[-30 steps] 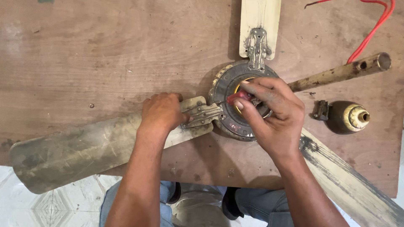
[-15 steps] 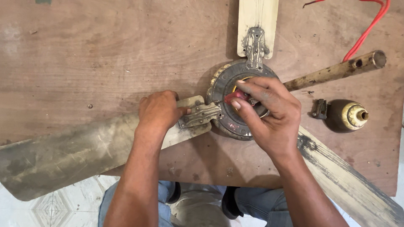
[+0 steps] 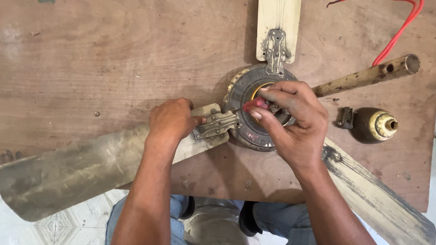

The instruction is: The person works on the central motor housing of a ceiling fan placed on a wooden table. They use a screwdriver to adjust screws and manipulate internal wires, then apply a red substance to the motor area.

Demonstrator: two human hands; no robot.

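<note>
Far left: dusty fan blade [image 3: 68, 174] overhangs the counter [image 3: 91, 59] edge, its tip out over the tiled floor. Left hand [image 3: 171, 121] lies palm-down on the blade's inner end, fingers curled over it, thumb touching the metal blade bracket [image 3: 217, 124]; it presses rather than pinches, nothing enclosed.

Centre: fan motor hub [image 3: 247, 97] flat on the counter, bracket meeting its rim. Right hand [image 3: 290, 120] sits over the hub, fingertips drawn into a narrow grip on a small red-handled tool [image 3: 255, 105]; the working tip is hidden under the fingers, so I cannot tell what it engages.

Right: downrod [image 3: 368, 75] angled away from the hub, brass-coloured cup [image 3: 379, 124] and small metal clip [image 3: 344, 118] apart, red wire [image 3: 399, 31] at the top, second blade [image 3: 278, 27] above, third blade [image 3: 377, 195] lower right.

Risk, as judgement: the unsupported left blade could lever down if the left hand eases off, twisting the bracket and throwing the tool off. A loosened small part could roll off the edge.
</note>
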